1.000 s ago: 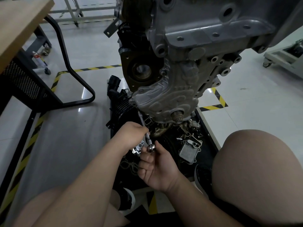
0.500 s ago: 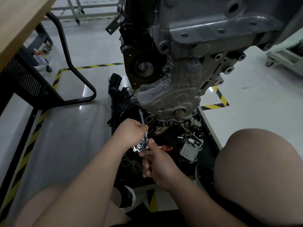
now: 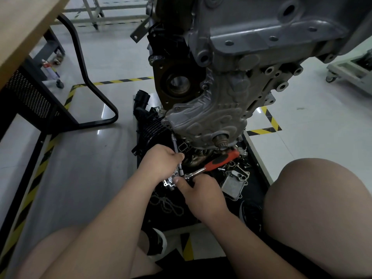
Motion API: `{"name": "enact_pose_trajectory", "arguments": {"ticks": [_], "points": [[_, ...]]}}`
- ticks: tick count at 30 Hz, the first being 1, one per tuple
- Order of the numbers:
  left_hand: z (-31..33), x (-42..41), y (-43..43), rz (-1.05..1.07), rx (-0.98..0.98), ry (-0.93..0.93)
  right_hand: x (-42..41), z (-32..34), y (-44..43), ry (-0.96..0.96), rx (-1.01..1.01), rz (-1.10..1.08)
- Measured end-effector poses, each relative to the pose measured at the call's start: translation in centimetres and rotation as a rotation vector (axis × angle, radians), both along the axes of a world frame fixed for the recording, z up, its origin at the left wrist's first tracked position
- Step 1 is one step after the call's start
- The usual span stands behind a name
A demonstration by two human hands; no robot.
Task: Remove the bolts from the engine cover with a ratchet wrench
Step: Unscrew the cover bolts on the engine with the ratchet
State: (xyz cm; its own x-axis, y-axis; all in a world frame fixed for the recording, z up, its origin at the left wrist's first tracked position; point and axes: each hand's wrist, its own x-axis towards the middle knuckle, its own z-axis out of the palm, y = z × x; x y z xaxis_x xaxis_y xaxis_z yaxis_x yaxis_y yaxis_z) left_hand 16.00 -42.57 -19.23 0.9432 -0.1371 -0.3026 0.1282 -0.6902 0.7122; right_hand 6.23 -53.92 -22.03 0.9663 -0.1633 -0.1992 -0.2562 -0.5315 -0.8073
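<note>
A grey ribbed engine cover (image 3: 209, 121) hangs at the bottom of the engine block (image 3: 251, 47). A thin extension bar (image 3: 175, 147) runs from the cover's lower left edge down to a ratchet wrench (image 3: 217, 161) with a red and black handle that points up and to the right. My left hand (image 3: 161, 162) is curled round the extension bar. My right hand (image 3: 199, 190) pinches the chrome ratchet head where it meets the bar. The bolt under the socket is hidden.
A black tray (image 3: 257, 190) under the engine holds several loose parts, a chain (image 3: 169, 204) and a metal housing (image 3: 234, 185). A black-framed desk (image 3: 30, 81) stands at the left. My knees (image 3: 318, 208) flank the tray. A wheeled cart (image 3: 352, 69) sits far right.
The ratchet's red handle has swung out into view, up and to the right. My right hand shifted slightly along the ratchet head; my left hand stays on the extension bar.
</note>
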Motion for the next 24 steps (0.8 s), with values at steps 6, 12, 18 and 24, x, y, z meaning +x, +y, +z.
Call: {"name": "enact_pose_trajectory", "arguments": {"ticks": [6, 12, 18, 24], "points": [[0.1, -0.2, -0.3, 0.027, -0.028, 0.022, -0.2, 0.8, 1.1, 0.374, 1.077, -0.214], [0.2, -0.2, -0.3, 0.041, -0.116, 0.123, -0.2, 0.9, 1.3, 0.547, 1.601, -0.211], [0.2, -0.3, -0.6, 0.042, -0.090, 0.161, -0.2, 0.8, 1.6, 0.571, 1.707, -0.209], [0.3, -0.3, -0.3, 0.013, -0.039, 0.084, -0.1, 1.2, 1.7, 0.578, 1.559, -0.218]]}}
